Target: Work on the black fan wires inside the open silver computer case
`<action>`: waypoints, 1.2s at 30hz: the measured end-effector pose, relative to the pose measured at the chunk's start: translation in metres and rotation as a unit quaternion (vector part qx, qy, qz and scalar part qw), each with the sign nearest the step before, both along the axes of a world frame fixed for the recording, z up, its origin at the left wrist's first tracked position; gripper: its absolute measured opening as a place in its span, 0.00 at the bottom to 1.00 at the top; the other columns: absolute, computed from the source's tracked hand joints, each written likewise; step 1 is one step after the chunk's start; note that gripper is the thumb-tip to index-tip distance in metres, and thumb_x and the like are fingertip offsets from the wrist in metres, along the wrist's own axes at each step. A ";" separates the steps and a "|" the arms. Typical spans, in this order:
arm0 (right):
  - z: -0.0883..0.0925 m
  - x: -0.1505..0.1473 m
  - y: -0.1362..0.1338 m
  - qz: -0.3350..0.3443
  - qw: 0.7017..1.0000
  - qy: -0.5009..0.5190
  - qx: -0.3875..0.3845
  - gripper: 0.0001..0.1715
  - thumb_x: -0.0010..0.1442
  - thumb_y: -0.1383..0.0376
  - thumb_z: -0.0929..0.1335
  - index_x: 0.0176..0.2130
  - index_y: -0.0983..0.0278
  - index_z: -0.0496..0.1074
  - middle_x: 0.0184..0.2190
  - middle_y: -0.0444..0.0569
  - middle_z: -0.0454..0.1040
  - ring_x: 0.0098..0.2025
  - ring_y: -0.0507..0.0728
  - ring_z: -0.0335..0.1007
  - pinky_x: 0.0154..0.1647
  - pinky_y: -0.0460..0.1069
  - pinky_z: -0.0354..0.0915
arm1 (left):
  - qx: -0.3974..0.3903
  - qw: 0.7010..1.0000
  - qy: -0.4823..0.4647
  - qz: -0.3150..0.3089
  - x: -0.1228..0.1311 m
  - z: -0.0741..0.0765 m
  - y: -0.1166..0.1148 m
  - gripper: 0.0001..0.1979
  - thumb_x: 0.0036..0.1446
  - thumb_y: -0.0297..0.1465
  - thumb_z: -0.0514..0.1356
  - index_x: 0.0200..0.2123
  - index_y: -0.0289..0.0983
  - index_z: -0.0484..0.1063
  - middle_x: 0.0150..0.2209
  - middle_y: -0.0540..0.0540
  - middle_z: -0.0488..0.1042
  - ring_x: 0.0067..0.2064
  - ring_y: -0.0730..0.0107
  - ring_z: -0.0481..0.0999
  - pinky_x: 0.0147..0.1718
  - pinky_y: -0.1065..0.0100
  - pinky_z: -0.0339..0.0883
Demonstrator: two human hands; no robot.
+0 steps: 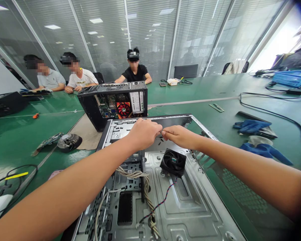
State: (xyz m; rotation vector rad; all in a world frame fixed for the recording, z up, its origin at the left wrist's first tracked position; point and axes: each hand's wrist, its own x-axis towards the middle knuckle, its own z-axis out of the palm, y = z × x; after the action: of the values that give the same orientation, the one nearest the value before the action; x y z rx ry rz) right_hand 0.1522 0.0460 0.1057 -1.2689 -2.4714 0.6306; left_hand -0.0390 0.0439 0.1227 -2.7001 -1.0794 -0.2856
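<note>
An open metal computer case [190, 207] lies on its side in front of me. Above its far part, my left hand [144, 134] and my right hand [177, 135] meet with fingers pinched together. Whatever sits between the fingertips is too small to make out. Below my right hand, a black case fan [174, 162] rests inside the case, its twisted red and blue wire [163, 201] trailing toward me. A bundle of beige cables [146, 187] runs down the middle of the case beside the drive bay.
A second computer tower [112, 100] with a red fan stands just beyond the case. To the left lie a CPU cooler [69, 142] and a circuit board [48, 142]. Blue gloves [253, 127] and black cables [273, 110] are on the right. Several people sit across the green table [170, 97].
</note>
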 end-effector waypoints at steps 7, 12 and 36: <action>0.001 -0.001 -0.002 -0.001 1.000 -0.005 -0.004 0.20 0.64 0.60 0.55 0.26 0.62 0.66 0.25 0.48 0.70 0.29 0.55 0.62 0.34 0.51 0.56 | -0.010 1.000 0.014 0.001 -0.001 -0.001 0.002 0.11 0.63 0.28 0.50 0.34 0.39 0.72 0.35 0.48 0.78 0.38 0.64 0.73 0.34 0.64 0.50; 0.002 -0.002 -0.003 0.000 1.000 -0.007 -0.007 0.19 0.64 0.60 0.55 0.26 0.62 0.66 0.26 0.49 0.71 0.29 0.55 0.61 0.34 0.51 0.55 | -0.012 1.000 0.024 0.000 -0.001 -0.002 0.003 0.10 0.63 0.27 0.51 0.34 0.39 0.72 0.35 0.48 0.78 0.38 0.64 0.73 0.33 0.64 0.50; -0.002 0.000 0.002 0.010 0.999 0.051 -0.004 0.18 0.64 0.59 0.57 0.33 0.64 0.71 0.32 0.51 0.75 0.36 0.58 0.68 0.39 0.52 0.60 | -0.031 0.999 0.037 0.008 0.000 0.005 -0.003 0.10 0.63 0.34 0.53 0.41 0.35 0.70 0.36 0.42 0.78 0.37 0.62 0.75 0.32 0.64 0.57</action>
State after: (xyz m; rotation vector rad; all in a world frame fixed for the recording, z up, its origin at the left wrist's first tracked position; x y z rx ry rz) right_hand 0.1518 0.0479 0.1032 -1.1843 -2.4037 0.6929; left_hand -0.0387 0.0413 0.1277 -2.7312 -1.1042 -0.1511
